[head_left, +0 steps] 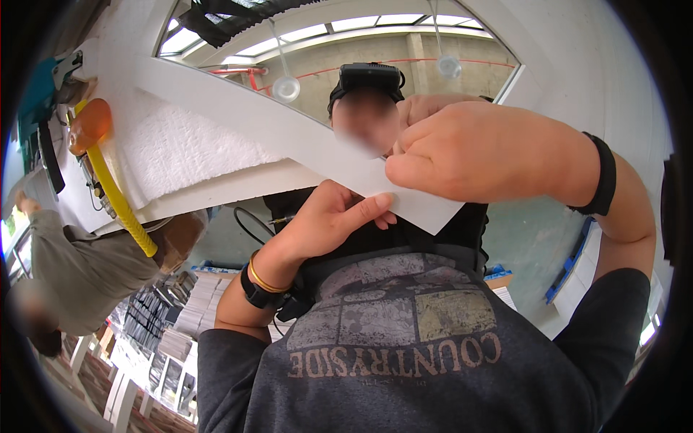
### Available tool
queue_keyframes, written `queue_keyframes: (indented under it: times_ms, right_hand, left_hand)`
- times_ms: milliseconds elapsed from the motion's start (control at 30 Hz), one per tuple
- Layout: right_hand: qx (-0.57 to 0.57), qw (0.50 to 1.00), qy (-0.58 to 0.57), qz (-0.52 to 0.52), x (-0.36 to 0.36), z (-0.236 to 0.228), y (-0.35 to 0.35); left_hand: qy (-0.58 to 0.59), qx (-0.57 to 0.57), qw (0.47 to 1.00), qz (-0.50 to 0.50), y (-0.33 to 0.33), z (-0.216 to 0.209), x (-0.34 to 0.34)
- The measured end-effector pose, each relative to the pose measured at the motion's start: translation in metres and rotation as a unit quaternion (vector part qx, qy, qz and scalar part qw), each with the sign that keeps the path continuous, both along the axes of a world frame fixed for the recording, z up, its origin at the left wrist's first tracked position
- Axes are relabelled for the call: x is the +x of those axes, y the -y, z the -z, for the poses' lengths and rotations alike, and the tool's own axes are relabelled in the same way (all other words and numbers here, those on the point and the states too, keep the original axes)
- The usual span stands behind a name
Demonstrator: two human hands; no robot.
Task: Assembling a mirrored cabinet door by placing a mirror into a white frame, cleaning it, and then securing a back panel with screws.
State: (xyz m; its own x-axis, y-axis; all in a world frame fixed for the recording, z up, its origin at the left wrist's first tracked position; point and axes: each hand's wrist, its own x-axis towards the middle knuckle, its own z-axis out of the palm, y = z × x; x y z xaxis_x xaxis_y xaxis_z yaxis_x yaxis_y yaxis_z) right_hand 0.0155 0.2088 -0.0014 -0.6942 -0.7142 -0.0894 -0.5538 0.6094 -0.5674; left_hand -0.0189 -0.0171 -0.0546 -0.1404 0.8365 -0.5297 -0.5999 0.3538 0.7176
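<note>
A mirror (310, 90) in a wide flat white frame (238, 108) lies in front of me, one corner pointing toward my body. My left hand (332, 216) is closed over the frame's near edge, thumb on top and fingers curled at the underside. Over the glass edge by the near corner, my right hand (455, 155) is bent into a pinch, knuckles up. Its fingertips rest close to the seam between glass and frame; whatever they hold is hidden. The glass reflects part of the hand and roof windows.
White foam sheet (195, 148) covers the bench left of the frame. On it lie a mallet-like tool (108, 173) with amber head and yellow handle, and a teal tool (40, 101). Another person's grey-green sleeve (86, 267) is at left. Stacked boards (195, 299) stand below.
</note>
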Motion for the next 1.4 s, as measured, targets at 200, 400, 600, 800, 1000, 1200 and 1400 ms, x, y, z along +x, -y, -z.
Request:
queue_keyframes:
  times_ms: [200,400,600,800,1000,1200,1400]
  right_hand:
    - [-0.005,0.996,0.086,-0.017,-0.001,0.001,-0.003]
    - [-0.132,0.967,0.054,0.21,-0.001,-0.004,-0.012]
    - [-0.334,0.794,0.081,0.502,0.032,0.003,-0.041]
    - [-0.307,0.706,-0.014,0.638,0.066,0.009,-0.08]
    - [-0.472,0.602,-0.034,0.643,0.079,0.046,-0.106]
    - [-0.505,0.58,-0.048,0.638,0.083,0.057,-0.098]
    - [-0.473,0.599,-0.053,0.644,0.077,0.047,-0.094]
  left_hand:
    - [-0.001,0.001,1.0,0.001,-0.001,-0.002,-0.001]
    - [0.011,-0.011,1.0,0.005,0.0,-0.003,0.0]
    - [0.032,-0.019,0.999,0.017,0.001,-0.004,-0.001]
    - [0.043,0.006,0.999,0.031,-0.007,-0.007,-0.009]
    - [0.049,0.014,0.999,0.016,-0.004,-0.004,-0.008]
    - [0.038,0.034,0.998,0.026,-0.002,-0.001,-0.002]
    - [0.041,0.056,0.997,0.037,0.0,0.004,-0.001]
